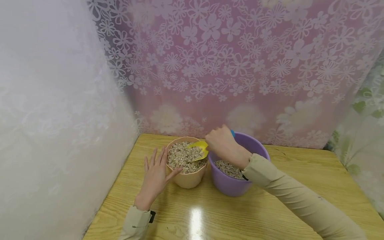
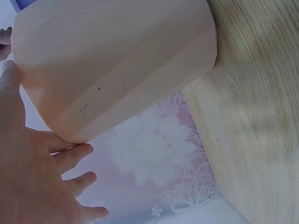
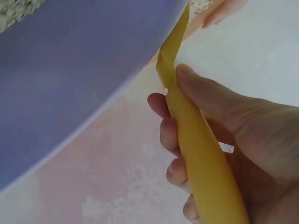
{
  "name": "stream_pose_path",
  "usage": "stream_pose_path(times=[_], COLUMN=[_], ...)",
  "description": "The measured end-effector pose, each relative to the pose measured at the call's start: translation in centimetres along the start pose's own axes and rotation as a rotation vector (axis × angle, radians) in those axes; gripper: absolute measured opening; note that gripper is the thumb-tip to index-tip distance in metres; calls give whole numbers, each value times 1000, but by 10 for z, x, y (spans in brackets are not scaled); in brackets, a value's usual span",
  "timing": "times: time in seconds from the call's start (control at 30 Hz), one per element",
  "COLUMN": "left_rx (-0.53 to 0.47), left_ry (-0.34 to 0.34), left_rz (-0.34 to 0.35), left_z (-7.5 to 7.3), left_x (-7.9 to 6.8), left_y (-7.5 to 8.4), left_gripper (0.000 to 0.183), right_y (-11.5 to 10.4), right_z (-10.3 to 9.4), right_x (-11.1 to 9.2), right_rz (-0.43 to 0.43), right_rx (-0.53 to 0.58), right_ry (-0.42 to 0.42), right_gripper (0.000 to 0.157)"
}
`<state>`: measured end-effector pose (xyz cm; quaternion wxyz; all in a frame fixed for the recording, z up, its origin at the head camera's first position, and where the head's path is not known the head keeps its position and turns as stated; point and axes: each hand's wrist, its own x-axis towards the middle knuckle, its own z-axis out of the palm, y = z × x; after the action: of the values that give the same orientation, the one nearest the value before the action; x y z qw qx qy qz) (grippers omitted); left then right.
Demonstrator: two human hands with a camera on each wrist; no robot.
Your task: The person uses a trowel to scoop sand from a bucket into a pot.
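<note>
Two pots stood side by side on the wooden table (image 1: pixel 180 218) before you. Your right hand (image 1: pixel 223 145) had its fingers wrapped round the yellow handle of a scoop (image 1: pixel 204 146), its blade over the pale granules (image 1: pixel 180 158) in the peach pot (image 1: pixel 187 181). Your left hand (image 1: pixel 156 178), fingers spread, touched that pot's side. Your right wrist crossed above the purple bucket (image 1: pixel 231 188), which held more granules; behind the table hung a pink floral curtain (image 1: pixel 216 66).

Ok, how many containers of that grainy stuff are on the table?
2: the peach pot, beside the left hand, and the purple tub to its right, partly covered by the right hand.
</note>
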<state>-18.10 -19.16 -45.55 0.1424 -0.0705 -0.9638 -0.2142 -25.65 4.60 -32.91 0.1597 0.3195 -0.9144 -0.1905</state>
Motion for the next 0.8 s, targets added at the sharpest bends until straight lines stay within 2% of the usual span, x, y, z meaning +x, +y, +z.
stream_pose_path(times=[0.13,0.4,0.57,0.7,0.8], left_rx=[0,-7,-17,-27,-29], left_ry=[-5,-20,-30,-28,-35], left_rz=[-3,-11,-24,-26,-29], left_z=[0,0,0,0,0], left_x=[0,0,-1,0,-1], left_y=[0,1,1,0,0], left_gripper=[100,101,101,101,100], right_y=[3,3,7,15,21], right_z=[3,11,12,12,11], right_x=[-2,-4,-4,-5,-8], right_rz=[-15,-67,-65,-9,31], right_rx=[-51,-230,-345,-307,-238], right_ry=[80,328,416,454,478], right_gripper=[45,30,19,14,24])
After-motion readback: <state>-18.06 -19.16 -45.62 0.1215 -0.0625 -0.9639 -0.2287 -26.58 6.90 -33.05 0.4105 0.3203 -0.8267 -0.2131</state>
